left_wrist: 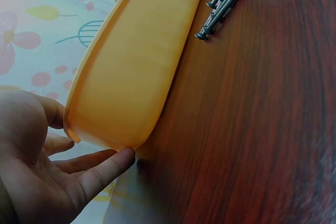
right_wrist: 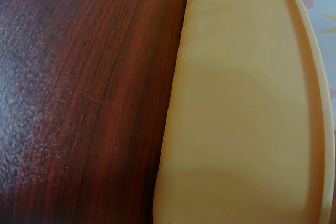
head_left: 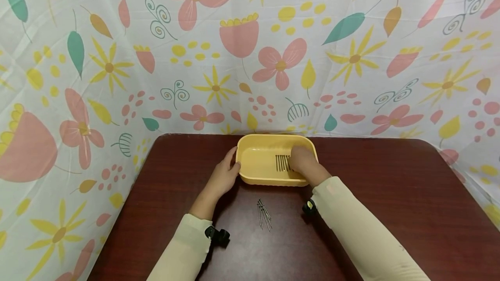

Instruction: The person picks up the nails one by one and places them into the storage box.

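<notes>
- A yellow tray [head_left: 258, 159] is sitting at the far edge of a dark reddish-brown table [head_left: 390, 177], its long side running left to right.
- Inside the tray, right of its middle, a row of dark nails [head_left: 279, 163] is lying side by side, nearly parallel; the right hand is covering part of the row, so the full count is hidden.
- The left hand [head_left: 223, 178] is holding the tray's left end, its thumb reaching over the rim and its fingers stretching along the outside of the end wall towards the base.
- The right hand [head_left: 304, 161] is reaching down into the right part of the tray, just beside the visible nails. Its fingertips are hiding behind the hand, so I cannot tell whether they are pinching a nail; the right wrist view is showing mostly the tray's outer wall and the tabletop.
- On the table in front of the tray, a small bunch of loose nails [head_left: 264, 216] is lying between the two forearms, some crossing or touching, their heads pointing towards the tray.
- The person is wearing a cream left sleeve [head_left: 183, 250] and a matching right sleeve [head_left: 363, 229], with a small black device showing at each wrist.
- Behind the table, a white cloth [head_left: 203, 70] is hanging, printed with pink, yellow and green flowers and leaves.
</notes>
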`<state>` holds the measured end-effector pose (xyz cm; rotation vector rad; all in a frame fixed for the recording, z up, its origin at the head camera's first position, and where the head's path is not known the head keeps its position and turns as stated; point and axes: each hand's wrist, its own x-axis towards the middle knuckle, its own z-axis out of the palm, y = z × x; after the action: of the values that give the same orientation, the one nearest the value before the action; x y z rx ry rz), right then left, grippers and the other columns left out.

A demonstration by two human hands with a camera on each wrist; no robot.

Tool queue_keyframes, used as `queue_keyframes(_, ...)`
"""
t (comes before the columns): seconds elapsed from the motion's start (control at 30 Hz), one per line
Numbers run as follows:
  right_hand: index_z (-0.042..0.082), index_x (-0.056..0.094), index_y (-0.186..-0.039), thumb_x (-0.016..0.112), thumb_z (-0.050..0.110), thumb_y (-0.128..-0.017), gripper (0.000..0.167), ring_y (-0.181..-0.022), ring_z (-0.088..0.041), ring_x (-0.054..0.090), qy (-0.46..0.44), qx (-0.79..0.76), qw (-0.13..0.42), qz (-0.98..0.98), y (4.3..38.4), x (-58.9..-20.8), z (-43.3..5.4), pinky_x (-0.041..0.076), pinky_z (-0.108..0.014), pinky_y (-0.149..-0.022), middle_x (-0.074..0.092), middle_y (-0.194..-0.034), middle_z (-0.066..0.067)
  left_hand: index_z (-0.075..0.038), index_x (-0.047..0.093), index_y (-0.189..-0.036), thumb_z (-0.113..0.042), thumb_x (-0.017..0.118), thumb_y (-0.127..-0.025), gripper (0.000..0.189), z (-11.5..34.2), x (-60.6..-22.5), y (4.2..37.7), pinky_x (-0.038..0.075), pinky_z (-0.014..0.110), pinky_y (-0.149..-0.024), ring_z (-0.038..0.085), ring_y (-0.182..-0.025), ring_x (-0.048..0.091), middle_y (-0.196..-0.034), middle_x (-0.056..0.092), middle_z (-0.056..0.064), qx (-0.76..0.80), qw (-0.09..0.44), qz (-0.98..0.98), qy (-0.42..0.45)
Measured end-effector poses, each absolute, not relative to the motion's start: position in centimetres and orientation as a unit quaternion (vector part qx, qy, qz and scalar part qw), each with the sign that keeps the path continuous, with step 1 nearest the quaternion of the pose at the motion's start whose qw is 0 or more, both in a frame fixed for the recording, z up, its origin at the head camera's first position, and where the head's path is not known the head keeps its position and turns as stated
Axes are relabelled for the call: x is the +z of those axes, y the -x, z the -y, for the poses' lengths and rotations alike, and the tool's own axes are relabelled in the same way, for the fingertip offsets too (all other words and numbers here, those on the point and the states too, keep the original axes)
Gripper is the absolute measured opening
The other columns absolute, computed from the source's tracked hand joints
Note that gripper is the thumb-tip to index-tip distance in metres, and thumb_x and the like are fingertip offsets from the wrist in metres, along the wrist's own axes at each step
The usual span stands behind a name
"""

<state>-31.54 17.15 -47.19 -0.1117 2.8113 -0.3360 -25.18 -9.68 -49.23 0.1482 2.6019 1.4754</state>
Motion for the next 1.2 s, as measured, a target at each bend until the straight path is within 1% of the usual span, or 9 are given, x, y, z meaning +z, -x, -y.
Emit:
queue_keyframes(0.23, 0.007, 0.053, -0.071, 0.046, 0.005, -0.096, 0.025, -0.06, -0.021, 0.047, 0.039, -0.118, 0.159, -0.979, 31.5, -47.1, -17.1, 0.039, -0.029, -0.056, 0.051, -0.069, -0.007, -0.028, 0.023, -0.162, -0.035, 0.044, -0.107, 0.059, 9.6, -49.1, 25.2, 0.047, 0.045, -0.094, 0.026, -0.102, 0.063, -0.14, 0.059, 0.012, 0.489, 0.071, -0.868, -0.051)
queue_keyframes(0.33, 0.006, 0.054, -0.072, 0.046, 0.005, -0.095, 0.024, -0.061, -0.022, 0.048, 0.04, -0.118, 0.159, -0.979, 31.6, -47.2, -17.2, 0.039, -0.029, -0.056, 0.052, -0.07, -0.008, -0.028, 0.024, -0.162, -0.034, 0.044, -0.107, 0.059, 9.6, -49.1, 25.2, 0.047, 0.046, -0.096, 0.026, -0.104, 0.063, -0.139, 0.06, 0.012, 0.488, 0.07, -0.869, -0.05)
queue_keyframes(0.47, 0.005, 0.056, -0.074, 0.046, 0.005, -0.096, 0.024, -0.062, -0.022, 0.049, 0.041, -0.116, 0.153, -0.98, 31.6, -47.3, -17.2, 0.041, -0.029, -0.058, 0.054, -0.071, -0.008, -0.027, 0.024, -0.162, -0.034, 0.045, -0.107, 0.059, 9.5, -49.1, 25.1, 0.044, 0.049, -0.102, 0.027, -0.11, 0.06, -0.143, 0.058, 0.013, 0.485, 0.066, -0.871, -0.048)
queue_keyframes(0.57, 0.004, 0.057, -0.075, 0.046, 0.006, -0.096, 0.023, -0.063, -0.022, 0.05, 0.042, -0.117, 0.148, -0.981, 31.4, -47.2, -17.1, 0.042, -0.03, -0.06, 0.055, -0.072, -0.009, -0.028, 0.024, -0.162, -0.034, 0.045, -0.106, 0.059, 9.5, -49.1, 25.1, 0.044, 0.05, -0.103, 0.028, -0.112, 0.06, -0.143, 0.057, 0.013, 0.486, 0.066, -0.87, -0.048)
queue_keyframes(0.77, 0.005, 0.058, -0.077, 0.048, 0.006, -0.094, 0.021, -0.064, -0.023, 0.051, 0.043, -0.12, 0.146, -0.981, 31.1, -46.8, -16.9, 0.044, -0.032, -0.064, 0.056, -0.074, -0.009, -0.028, 0.024, -0.162, -0.035, 0.045, -0.106, 0.06, 9.5, -49.1, 25.0, 0.041, 0.054, -0.108, 0.029, -0.125, 0.056, -0.151, 0.051, 0.014, 0.493, 0.067, -0.866, -0.049)
queue_keyframes(0.83, 0.005, 0.058, -0.078, 0.048, 0.007, -0.094, 0.019, -0.065, -0.023, 0.051, 0.04, -0.124, 0.144, -0.981, 31.0, -46.7, -16.8, 0.044, -0.032, -0.065, 0.056, -0.074, -0.009, -0.027, 0.024, -0.162, -0.034, 0.045, -0.106, 0.06, 9.6, -49.1, 25.0, 0.041, 0.054, -0.109, 0.03, -0.126, 0.055, -0.152, 0.05, 0.014, 0.495, 0.067, -0.865, -0.048)
queue_keyframes(0.93, 0.004, 0.059, -0.082, 0.048, 0.007, -0.093, 0.017, -0.066, -0.024, 0.051, 0.034, -0.127, 0.14, -0.982, 30.9, -46.7, -16.7, 0.044, -0.033, -0.065, 0.056, -0.075, -0.009, -0.027, 0.024, -0.162, -0.034, 0.045, -0.106, 0.06, 9.6, -49.2, 25.0, 0.041, 0.053, -0.108, 0.03, -0.123, 0.056, -0.152, 0.05, 0.014, 0.495, 0.067, -0.865, -0.048)
queue_keyframes(1.03, 0.0, 0.06, -0.09, 0.045, 0.007, -0.095, 0.017, -0.068, -0.024, 0.052, 0.026, -0.127, 0.137, -0.982, 30.9, -46.6, -16.6, 0.045, -0.034, -0.068, 0.057, -0.078, -0.01, -0.028, 0.024, -0.162, -0.035, 0.045, -0.106, 0.06, 9.6, -49.2, 25.1, 0.042, 0.052, -0.105, 0.03, -0.119, 0.057, -0.151, 0.051, 0.014, 0.493, 0.068, -0.866, -0.048)
queue_keyframes(1.2, -0.006, 0.06, -0.108, 0.043, 0.012, -0.099, 0.027, -0.078, -0.027, 0.057, 0.022, -0.133, 0.13, -0.982, 30.5, -46.2, -16.5, 0.049, -0.039, -0.077, 0.063, -0.093, -0.016, -0.029, 0.023, -0.162, -0.034, 0.045, -0.106, 0.06, 9.6, -49.2, 25.1, 0.043, 0.051, -0.104, 0.029, -0.117, 0.057, -0.15, 0.052, 0.014, 0.49, 0.068, -0.868, -0.049)
